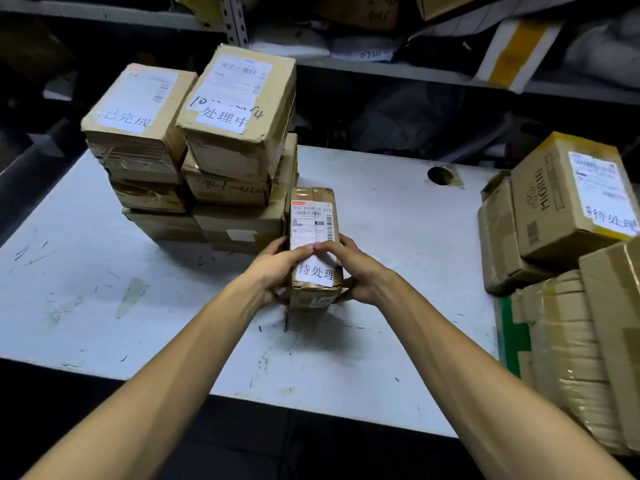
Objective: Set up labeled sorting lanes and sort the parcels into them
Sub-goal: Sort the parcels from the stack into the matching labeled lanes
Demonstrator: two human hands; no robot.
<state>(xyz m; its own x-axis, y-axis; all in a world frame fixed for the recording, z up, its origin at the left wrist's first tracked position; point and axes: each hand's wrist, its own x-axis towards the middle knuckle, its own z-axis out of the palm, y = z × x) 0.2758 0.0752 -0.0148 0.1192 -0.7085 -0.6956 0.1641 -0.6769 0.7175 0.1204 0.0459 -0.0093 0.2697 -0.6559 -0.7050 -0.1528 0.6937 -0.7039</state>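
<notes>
A narrow brown parcel (313, 216) lies lengthwise on the white table (381, 237), with a shipping label on top and a handwritten white slip (316, 271) at its near end. My left hand (277, 268) grips the parcel's left side, thumb on the slip's top edge. My right hand (353, 268) grips the right side, thumb meeting the left one. At the left stand two stacks, one topped by a box with a handwritten label (138, 109), the other by a taller labelled box (239, 109). At the right a MORIO box (568, 199) carries a handwritten label.
More taped parcels (568, 348) are piled at the table's right edge under and beside the MORIO box. Metal shelving (381, 67) full of packages runs behind the table. A cable hole (440, 174) sits in the tabletop at the back.
</notes>
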